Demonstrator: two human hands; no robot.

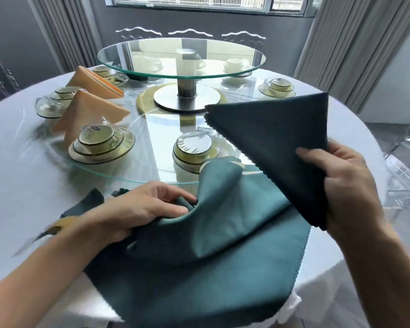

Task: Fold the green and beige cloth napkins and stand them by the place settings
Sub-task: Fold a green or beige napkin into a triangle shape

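- Now the right hand (346, 183) pinches one corner of the green napkin (223, 268), thumb on top, and lifts that corner up off the table (21, 162) as a dark flap.
- The left hand (147, 207) lies on the napkin's left side, fingers curled into a raised fold of the cloth.
- The rest of the napkin lies spread over the table's near edge, in front of the person.
- Just beyond it, a covered bowl (193, 147) sits on the low glass disc (152, 129).
- Off to the left, two beige napkins (90, 112) stand folded in peaks beside stacked dishes (100, 143).
- In the middle, a raised glass turntable (180, 58) on a metal post.
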